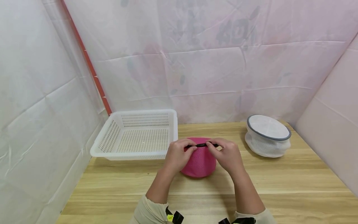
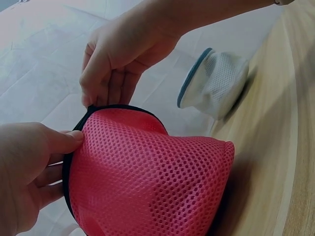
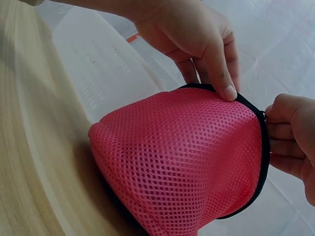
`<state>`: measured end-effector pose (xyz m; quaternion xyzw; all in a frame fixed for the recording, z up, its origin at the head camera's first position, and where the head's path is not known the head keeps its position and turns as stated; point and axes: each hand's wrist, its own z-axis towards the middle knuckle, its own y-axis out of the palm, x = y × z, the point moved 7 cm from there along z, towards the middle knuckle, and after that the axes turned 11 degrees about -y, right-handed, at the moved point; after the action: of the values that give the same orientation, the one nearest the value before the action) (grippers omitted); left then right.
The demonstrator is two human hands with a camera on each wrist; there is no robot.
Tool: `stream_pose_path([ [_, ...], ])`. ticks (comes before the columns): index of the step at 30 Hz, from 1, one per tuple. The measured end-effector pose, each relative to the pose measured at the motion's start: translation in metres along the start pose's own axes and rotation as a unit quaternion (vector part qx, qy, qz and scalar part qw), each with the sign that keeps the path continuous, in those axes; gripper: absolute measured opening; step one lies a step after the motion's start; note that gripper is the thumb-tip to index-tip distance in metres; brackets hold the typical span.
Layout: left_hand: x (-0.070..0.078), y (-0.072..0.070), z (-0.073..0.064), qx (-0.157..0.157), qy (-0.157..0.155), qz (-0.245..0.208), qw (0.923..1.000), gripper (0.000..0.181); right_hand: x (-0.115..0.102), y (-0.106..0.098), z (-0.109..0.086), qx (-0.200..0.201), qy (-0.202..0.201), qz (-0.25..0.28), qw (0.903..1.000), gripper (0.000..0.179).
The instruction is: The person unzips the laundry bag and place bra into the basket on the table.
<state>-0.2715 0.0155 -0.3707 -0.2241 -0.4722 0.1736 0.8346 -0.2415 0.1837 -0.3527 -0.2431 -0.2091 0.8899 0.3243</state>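
Note:
A pink mesh laundry bag with a black zippered rim stands on the table in front of me. My left hand pinches the rim on its left side, thumb on the near face, as the left wrist view shows. At the rim's right part, my right hand pinches a small spot at the zipper; in the right wrist view its fingertips meet at what looks like the zipper pull. The mesh bulges below both hands. Whether anything is inside the bag cannot be seen.
A white perforated plastic basket stands at the back left, close to my left hand. To the right sits a white mesh laundry bag with a grey-blue rim. Pale sheeting walls in the wooden table at the back and sides.

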Motion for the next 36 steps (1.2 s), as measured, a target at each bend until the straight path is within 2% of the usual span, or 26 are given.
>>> stream_pose_path([
  [5, -0.001, -0.002, 0.0, 0.018, 0.001, -0.003, 0.9998, 0.006, -0.003, -0.002, 0.001, 0.005, -0.01, 0.004, 0.9999, 0.011],
  [10, -0.003, -0.004, 0.0, 0.034, 0.0, -0.001, 0.9994, 0.008, -0.008, 0.003, 0.002, -0.007, -0.024, 0.015, 0.9996, 0.01],
  [23, 0.008, 0.0, -0.001, -0.001, 0.03, -0.01, 0.9995, 0.015, -0.013, 0.012, 0.002, -0.007, -0.034, 0.016, 0.9993, 0.01],
  [32, 0.01, 0.004, -0.002, 0.005, 0.039, 0.011, 0.9992, 0.012, -0.016, 0.016, 0.003, -0.004, -0.029, 0.029, 0.9992, 0.011],
  [36, 0.01, 0.004, -0.002, 0.008, 0.039, 0.013, 0.9991, 0.011, -0.013, 0.018, 0.003, -0.002, 0.0, 0.059, 0.9982, 0.01],
])
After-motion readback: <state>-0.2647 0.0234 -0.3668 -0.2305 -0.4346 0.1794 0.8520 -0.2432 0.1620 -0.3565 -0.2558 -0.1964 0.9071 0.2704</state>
